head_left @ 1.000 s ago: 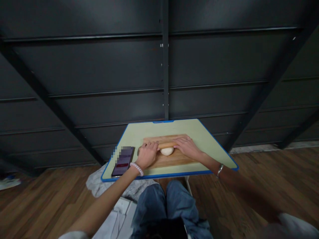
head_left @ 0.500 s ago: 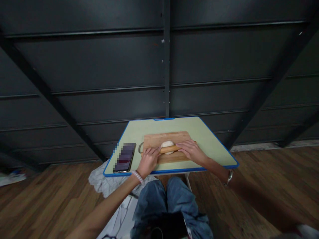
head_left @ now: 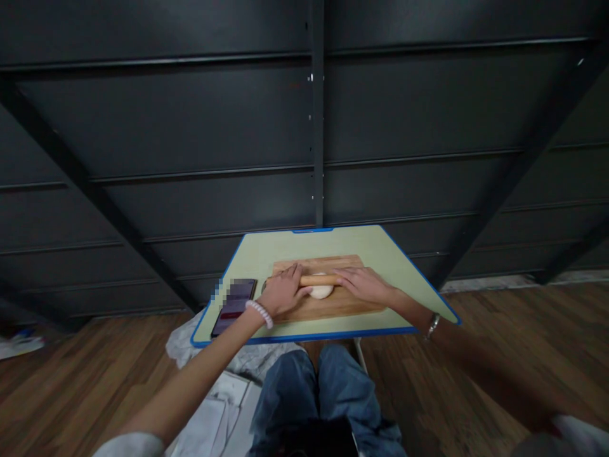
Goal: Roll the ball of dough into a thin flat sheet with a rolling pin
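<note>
Wooden rolling pin (head_left: 320, 280) crosses pale dough (head_left: 322, 292) on a board (head_left: 340, 308) near the front edge of the table (head_left: 342, 240); left hand (head_left: 281, 293) and right hand (head_left: 365, 284), fingers outstretched, lie over it.

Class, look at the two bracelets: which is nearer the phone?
The pale bracelet on the left arm, close beside the phone; the silvery bracelet, on the right arm, is much farther away.

The left forearm (head_left: 204, 376) and right forearm (head_left: 471, 358) slant forward, converging. The left hand (head_left: 281, 292) lies palm down, thumb spread inward; the right hand (head_left: 364, 284) is palm down, fingers pointing leftward.
</note>
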Available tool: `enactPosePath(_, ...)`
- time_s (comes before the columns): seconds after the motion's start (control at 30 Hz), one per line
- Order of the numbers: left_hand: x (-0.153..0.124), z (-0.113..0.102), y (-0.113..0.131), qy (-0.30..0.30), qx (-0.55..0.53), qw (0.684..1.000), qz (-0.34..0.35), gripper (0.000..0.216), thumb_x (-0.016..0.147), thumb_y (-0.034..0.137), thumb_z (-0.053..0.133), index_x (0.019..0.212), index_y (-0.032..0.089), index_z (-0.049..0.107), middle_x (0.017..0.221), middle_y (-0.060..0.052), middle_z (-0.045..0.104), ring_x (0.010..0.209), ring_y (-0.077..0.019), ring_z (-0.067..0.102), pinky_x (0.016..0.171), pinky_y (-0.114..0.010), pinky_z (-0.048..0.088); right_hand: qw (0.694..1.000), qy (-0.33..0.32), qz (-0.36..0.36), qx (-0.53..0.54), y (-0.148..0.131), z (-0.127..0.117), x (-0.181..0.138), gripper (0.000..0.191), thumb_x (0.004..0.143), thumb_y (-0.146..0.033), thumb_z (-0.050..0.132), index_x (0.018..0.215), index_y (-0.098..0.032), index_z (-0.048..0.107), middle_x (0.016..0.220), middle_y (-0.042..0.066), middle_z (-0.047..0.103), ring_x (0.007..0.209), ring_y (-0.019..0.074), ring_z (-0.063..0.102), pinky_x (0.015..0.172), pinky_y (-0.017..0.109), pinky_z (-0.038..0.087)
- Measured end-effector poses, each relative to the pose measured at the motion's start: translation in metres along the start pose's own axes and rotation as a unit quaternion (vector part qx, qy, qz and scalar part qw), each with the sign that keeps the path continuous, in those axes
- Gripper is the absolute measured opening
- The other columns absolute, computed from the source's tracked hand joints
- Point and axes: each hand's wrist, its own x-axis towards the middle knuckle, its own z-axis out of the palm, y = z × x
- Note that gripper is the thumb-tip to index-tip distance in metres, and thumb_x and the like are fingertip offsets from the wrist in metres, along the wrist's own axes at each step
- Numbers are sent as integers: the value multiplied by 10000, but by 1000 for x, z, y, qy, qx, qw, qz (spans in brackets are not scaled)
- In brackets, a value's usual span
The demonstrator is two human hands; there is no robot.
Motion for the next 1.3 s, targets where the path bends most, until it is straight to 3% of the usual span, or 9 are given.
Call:
enactPosePath(0.17,24,-3,-13,-48,-31,998,9,576,915,557,264,1291,158,439,1331,-144,496,1168,-259,517,970,-373,365,999,-14,-19,29,14,3,24,438,969,-400,260,1291,-241,511,1316,28,536,1228,183,461,1037,377,333)
enactPosePath(0.33,48,9,-30,-83,-59,995,-2,531,948,503,151,1249,220,486,1314,-80,528,1168,-218,525,971,-353,373,998,-42,29,25,32,17,47,470,966,-458,219,1270,-279,529,1341,7,512,1284,192,393,1051,395,308)
enactPosePath(0.57,65,21,-35,-58,-19,998,-13,501,957,452,199,1199,170,534,1297,-122,534,1231,-228,460,998,-392,348,997,-41,60,-26,42,36,54,503,964,-472,204,1266,-228,523,1317,58,534,1261,222,418,1034,428,305)
enactPosePath(0.77,52,17,-27,-28,5,999,-14,481,961,441,196,1216,180,510,1301,-107,531,1243,-227,439,1019,-410,310,996,-9,30,-82,35,37,47,429,974,-370,238,1211,-221,562,1302,69,546,1247,223,432,1041,434,274)
enactPosePath(0.97,28,12,-14,21,6,999,-30,458,968,403,184,1070,181,571,1009,-85,661,899,-211,617,840,-353,415,994,24,62,-84,11,25,35,441,975,-357,231,1172,-188,587,1233,97,596,1133,212,529,1036,425,278)
enactPosePath(1.17,7,7,2,69,12,997,-17,361,959,345,266,1029,165,571,984,-90,651,936,-224,581,881,-361,389,994,70,36,-78,-6,20,19,415,968,-315,277,1223,-146,557,1286,109,554,1227,208,449,1050,395,278)
enactPosePath(1.3,-6,13,8,106,17,994,7,325,926,255,352,1190,140,501,1127,-125,606,1045,-242,528,954,-405,349,992,96,7,-79,-10,24,10,396,958,-305,335,1292,-170,501,1327,76,522,1279,200,388,1080,412,249)
